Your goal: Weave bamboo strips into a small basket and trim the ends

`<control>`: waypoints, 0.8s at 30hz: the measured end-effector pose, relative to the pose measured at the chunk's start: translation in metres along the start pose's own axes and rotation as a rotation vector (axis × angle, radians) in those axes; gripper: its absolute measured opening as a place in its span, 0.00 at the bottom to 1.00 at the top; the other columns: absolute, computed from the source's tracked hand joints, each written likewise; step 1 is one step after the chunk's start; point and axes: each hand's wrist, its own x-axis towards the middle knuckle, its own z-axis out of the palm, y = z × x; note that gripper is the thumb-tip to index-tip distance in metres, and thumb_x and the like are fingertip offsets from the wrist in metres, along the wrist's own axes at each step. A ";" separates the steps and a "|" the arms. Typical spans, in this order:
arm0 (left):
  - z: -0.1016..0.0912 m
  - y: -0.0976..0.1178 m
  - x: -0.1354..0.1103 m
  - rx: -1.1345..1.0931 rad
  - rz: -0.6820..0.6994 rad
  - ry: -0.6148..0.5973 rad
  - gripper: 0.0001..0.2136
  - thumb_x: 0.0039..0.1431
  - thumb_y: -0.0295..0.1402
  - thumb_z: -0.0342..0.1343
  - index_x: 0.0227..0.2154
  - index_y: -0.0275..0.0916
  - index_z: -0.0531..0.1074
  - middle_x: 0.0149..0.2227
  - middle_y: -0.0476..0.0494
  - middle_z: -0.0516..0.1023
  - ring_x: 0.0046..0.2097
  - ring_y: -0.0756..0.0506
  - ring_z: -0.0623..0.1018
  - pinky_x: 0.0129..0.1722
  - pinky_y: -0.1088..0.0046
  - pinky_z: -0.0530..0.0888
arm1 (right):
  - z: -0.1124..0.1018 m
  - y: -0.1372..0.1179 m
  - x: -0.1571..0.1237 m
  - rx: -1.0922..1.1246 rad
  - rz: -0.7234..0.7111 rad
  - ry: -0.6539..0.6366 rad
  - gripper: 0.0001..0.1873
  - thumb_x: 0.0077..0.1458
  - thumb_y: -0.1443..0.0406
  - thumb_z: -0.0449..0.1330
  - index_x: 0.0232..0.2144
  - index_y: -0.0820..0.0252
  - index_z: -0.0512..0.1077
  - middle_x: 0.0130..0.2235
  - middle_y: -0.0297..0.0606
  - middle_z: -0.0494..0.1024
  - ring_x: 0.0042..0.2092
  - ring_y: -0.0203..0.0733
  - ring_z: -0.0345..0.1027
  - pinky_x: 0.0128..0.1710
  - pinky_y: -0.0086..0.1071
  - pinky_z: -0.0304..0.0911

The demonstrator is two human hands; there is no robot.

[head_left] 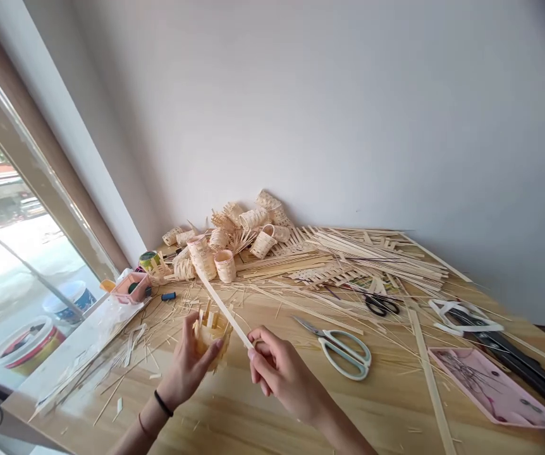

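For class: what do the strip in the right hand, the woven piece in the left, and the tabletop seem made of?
The strip looks like split bamboo: pale, flat, unpainted, matte. The woven piece seems the same material, its strips interlaced, uncoated. The tabletop looks like light wood, with visible grain and a smooth finish; solid or veneer cannot be told.

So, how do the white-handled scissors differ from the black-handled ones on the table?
The white-handled scissors have pale grips, while the black-handled scissors have dark ones. The white-handled scissors lie nearer the camera; the black-handled scissors lie farther back, among loose bamboo strips. Both lie flat on the wooden table.
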 end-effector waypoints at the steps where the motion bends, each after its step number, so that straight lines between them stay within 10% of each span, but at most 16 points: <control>1: 0.002 0.001 0.003 0.030 0.019 0.013 0.25 0.67 0.49 0.60 0.57 0.45 0.58 0.40 0.48 0.77 0.39 0.42 0.78 0.43 0.63 0.74 | 0.000 0.002 0.000 -0.002 0.006 0.014 0.13 0.70 0.54 0.54 0.40 0.56 0.63 0.26 0.27 0.72 0.21 0.31 0.59 0.24 0.28 0.56; 11: 0.004 -0.001 0.030 0.033 0.200 -0.144 0.29 0.63 0.45 0.66 0.58 0.45 0.57 0.56 0.36 0.72 0.53 0.37 0.78 0.56 0.55 0.74 | -0.002 0.017 -0.003 -0.087 0.012 0.056 0.08 0.69 0.58 0.51 0.37 0.54 0.60 0.29 0.29 0.73 0.22 0.34 0.63 0.23 0.28 0.57; 24: 0.007 -0.014 0.046 -0.394 0.071 -0.354 0.36 0.63 0.41 0.67 0.66 0.54 0.50 0.68 0.38 0.65 0.59 0.38 0.79 0.60 0.56 0.76 | -0.028 0.010 -0.006 -0.492 -0.097 0.149 0.19 0.75 0.53 0.47 0.32 0.54 0.60 0.24 0.24 0.53 0.26 0.36 0.46 0.27 0.32 0.45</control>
